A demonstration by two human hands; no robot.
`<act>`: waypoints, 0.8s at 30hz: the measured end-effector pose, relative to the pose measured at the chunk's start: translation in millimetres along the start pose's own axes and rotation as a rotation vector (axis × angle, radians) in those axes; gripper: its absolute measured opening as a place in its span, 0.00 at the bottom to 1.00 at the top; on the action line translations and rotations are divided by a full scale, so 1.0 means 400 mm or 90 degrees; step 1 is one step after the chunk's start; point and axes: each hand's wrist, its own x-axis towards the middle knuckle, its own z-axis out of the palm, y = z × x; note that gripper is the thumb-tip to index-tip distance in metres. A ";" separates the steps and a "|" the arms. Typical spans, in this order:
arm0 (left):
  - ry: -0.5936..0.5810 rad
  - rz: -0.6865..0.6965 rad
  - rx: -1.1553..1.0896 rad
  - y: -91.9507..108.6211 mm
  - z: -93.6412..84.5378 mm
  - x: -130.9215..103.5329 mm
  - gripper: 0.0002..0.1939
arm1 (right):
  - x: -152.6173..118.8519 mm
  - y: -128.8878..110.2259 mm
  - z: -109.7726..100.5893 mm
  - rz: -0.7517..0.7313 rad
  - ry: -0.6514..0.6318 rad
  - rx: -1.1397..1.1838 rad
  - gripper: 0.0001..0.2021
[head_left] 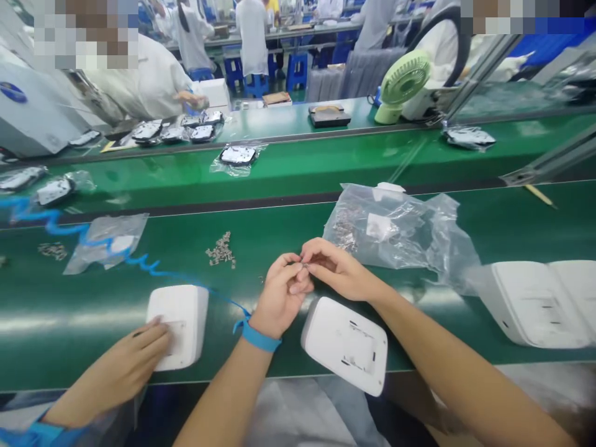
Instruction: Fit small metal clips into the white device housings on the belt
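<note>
My left hand [283,295], with a blue wrist strap [261,335], meets my right hand [336,270] over the front of the green bench. Thumbs and fingers of both are pinched around a small metal part [305,265], whose exact shape the fingertips mostly hide. Just below my right hand lies a white plastic housing [326,329], its recessed, slotted face turned up. A loose pile of similar small metal parts [221,250] sits to the left of my hands. Behind my right hand rests a clear plastic bag [400,226] with many small metal pieces inside.
At left, a co-worker's hand [125,363] touches another white housing [190,329]. A blue coiled cord [84,233] crosses the bench. More white housings [540,304] stand at right. Bagged units [237,155] lie on the green conveyor; beyond are a green fan [405,81] and people.
</note>
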 end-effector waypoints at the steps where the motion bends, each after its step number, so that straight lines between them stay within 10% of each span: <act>1: -0.004 -0.005 -0.003 0.000 0.000 -0.001 0.14 | -0.001 -0.001 0.001 0.007 0.001 -0.004 0.05; 13: 0.034 0.061 0.088 -0.005 -0.010 0.006 0.12 | 0.003 0.017 -0.001 0.088 0.026 0.042 0.07; 24: 0.076 0.284 0.467 -0.023 -0.016 -0.004 0.09 | 0.008 0.000 -0.012 0.155 0.108 0.056 0.12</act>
